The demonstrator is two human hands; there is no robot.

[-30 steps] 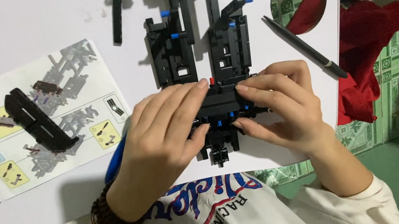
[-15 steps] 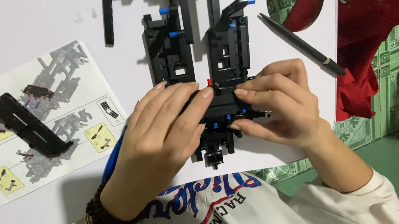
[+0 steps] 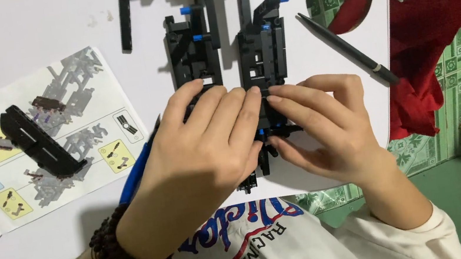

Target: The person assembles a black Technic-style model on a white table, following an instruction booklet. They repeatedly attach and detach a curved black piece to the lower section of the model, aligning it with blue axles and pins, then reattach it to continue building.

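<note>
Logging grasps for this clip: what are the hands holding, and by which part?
Both the left hand and the right hand grip the black brick model at its near end, fingers pressed on top.

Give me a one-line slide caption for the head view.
Both hands, left and right, press on a black brick model beside an instruction booklet.

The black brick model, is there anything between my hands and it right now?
Nothing visible does. The left hand and right hand both rest directly on the black brick model on the white table. The black pen and instruction booklet lie off to the sides.
</note>
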